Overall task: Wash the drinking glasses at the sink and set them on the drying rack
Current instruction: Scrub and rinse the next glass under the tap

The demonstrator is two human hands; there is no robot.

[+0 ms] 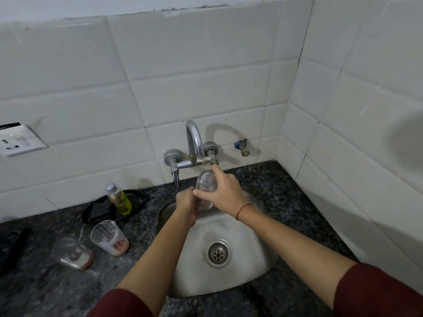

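A clear drinking glass (pixel 206 179) is held bottom-up over the back of the steel sink (pixel 240 227), just under the tap (pixel 194 143). My right hand (pixel 223 193) grips the glass around its side, fingers curled over it. My left hand (pixel 185 202) holds the glass's lower end from the left. Two more glasses stand on the counter to the left: one (pixel 109 237) with a reddish residue at its bottom, and a blurred one (pixel 73 253) nearer the edge. No drying rack is in view.
A small bottle of yellow liquid (pixel 119 197) leans on a black dish (pixel 114 208) behind the glasses. A dark object (pixel 13 248) lies at the far left. Tiled walls close in behind and to the right; a wall socket (pixel 18 140) is at the left.
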